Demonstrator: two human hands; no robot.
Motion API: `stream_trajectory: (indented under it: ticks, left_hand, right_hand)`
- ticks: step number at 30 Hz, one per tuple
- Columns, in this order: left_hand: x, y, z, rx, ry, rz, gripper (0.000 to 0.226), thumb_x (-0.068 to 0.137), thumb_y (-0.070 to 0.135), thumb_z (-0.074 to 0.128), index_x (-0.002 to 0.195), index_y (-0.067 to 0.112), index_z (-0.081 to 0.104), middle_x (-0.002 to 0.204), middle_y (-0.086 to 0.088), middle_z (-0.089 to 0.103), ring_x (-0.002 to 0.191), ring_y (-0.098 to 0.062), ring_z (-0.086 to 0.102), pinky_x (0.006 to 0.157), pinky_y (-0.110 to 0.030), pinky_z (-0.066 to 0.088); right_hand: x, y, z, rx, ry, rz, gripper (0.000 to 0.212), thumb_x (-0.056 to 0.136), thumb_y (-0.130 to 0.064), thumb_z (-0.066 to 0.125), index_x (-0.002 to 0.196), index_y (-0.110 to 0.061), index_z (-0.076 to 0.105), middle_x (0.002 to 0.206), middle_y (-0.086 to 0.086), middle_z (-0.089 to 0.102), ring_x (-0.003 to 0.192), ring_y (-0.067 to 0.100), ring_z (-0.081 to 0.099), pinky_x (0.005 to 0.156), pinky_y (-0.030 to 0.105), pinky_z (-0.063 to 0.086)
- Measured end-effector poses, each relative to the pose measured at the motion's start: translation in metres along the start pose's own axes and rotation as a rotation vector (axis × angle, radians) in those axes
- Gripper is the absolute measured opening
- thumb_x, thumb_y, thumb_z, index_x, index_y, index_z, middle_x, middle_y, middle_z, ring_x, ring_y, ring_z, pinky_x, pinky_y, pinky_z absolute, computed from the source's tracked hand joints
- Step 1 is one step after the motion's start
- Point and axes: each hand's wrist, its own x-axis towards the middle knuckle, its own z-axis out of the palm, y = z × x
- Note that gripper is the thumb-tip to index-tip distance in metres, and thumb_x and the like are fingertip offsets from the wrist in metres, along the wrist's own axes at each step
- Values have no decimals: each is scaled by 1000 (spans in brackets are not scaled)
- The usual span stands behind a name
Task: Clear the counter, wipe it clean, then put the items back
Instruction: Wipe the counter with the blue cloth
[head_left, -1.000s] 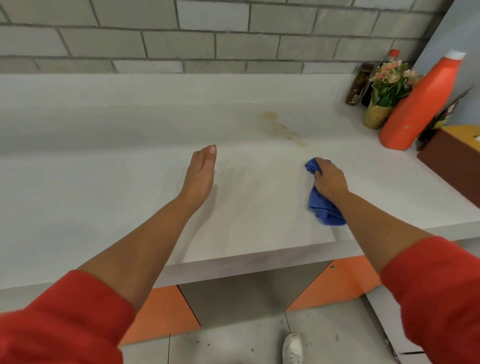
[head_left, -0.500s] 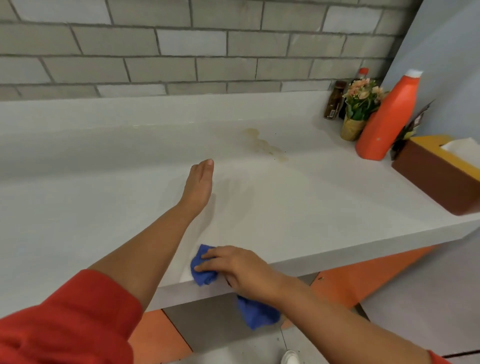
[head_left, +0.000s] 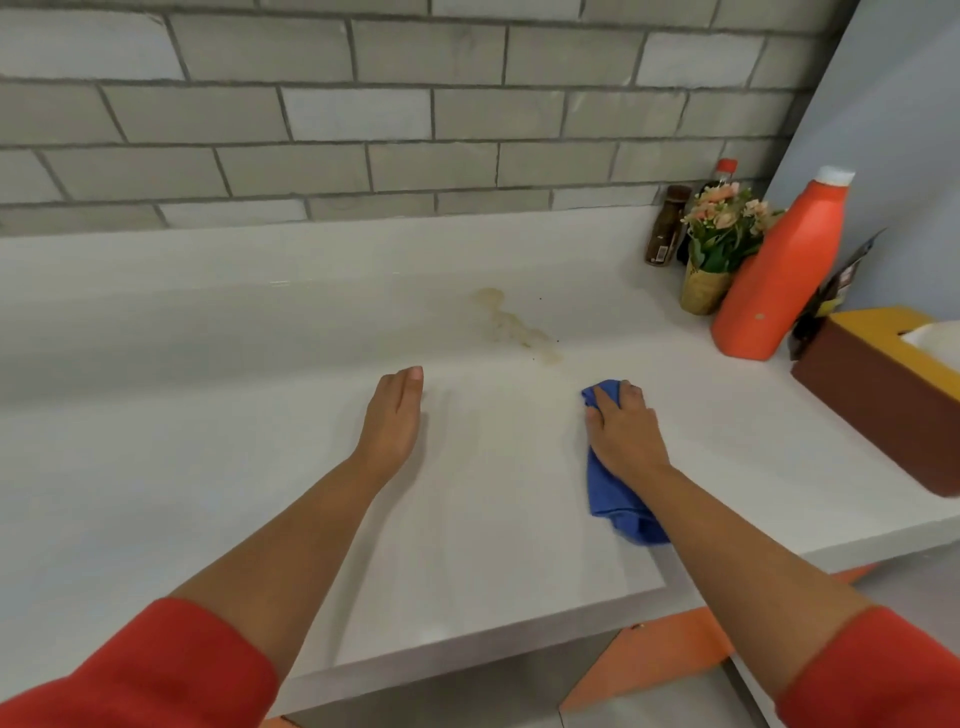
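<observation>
Your two red sleeves (head_left: 156, 670) frame the bottom of the view, with both bare forearms reaching forward over a pale grey counter (head_left: 260, 467). Your left hand (head_left: 393, 415) rests edge-on on the counter, fingers straight, together and released, gripping nothing. Your right hand (head_left: 621, 431) lies palm-down on a blue cloth (head_left: 610, 499), fingers spread and pressing it flat to the surface; the cloth trails back under your wrist toward the counter's front edge. Just beyond the two hands, between them and slightly further back, a yellowish-brown stain (head_left: 514, 325) runs diagonally across the counter, apart from the cloth. At the right edge sits a brown and yellow tissue box (head_left: 878, 384). Behind it, toward the back right corner, stand an orange bottle (head_left: 779, 275) with a white cap, a small pot of flowers (head_left: 719, 244), and a dark bottle (head_left: 667, 228) against the grey brick wall (head_left: 415, 114).
</observation>
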Motion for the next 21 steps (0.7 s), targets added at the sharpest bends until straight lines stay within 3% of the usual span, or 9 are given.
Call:
stream_trajectory:
  ticks: [3,7,10,14,17,19,21]
  left_hand:
    - [13,2,10,61,20,39,37,102,30,29,123,12,53,121,-2,47,117,-17,44,93,-18,24]
    - [34,-2,21,156,25,84,39,102,27,29,125,5,52,129,-10,47,120,-21,45,92,-19,26]
    - [49,-7,23,220,41,109,40,102,27,30,130,7,50,133,-10,45,123,-22,45,95,-18,26]
    - [70,-11,23,261,80,102,40,102,25,31,130,6,50,134,-12,45,125,-22,44,96,-16,25]
    - [86,-11,28,297,95,85,40,102,25,31,130,5,50,134,-14,46,125,-23,43,96,-17,25]
    - [99,-9,32,304,104,71,40,102,23,31,130,3,50,133,-17,46,125,-25,42,97,-19,26]
    - [112,-6,33,304,115,42,41,102,24,30,129,2,50,133,-18,45,124,-27,43,100,-23,27]
  right_hand:
    - [30,6,0,-70,-16,-7,47,103,-26,24,148,-13,24,154,18,16,143,28,13,116,41,12]
    - [74,9,2,-115,-28,61,46,101,-19,26,147,-11,23,152,21,16,142,31,14,118,39,11]
    - [102,2,2,-96,-43,15,49,99,-14,30,147,-10,22,151,21,17,141,31,15,118,37,11]
    - [116,-26,11,15,-106,-203,51,98,-8,34,147,-13,25,153,15,21,140,26,23,114,31,15]
    - [85,-48,19,130,-100,-490,42,91,-4,40,132,-6,51,138,20,47,125,30,48,105,29,30]
    - [52,-47,17,191,-116,-653,39,86,-14,40,114,-6,67,117,19,64,105,30,64,93,27,44]
    - [35,-32,11,234,-223,-730,49,87,-25,31,119,-9,64,128,14,60,113,26,60,97,23,41]
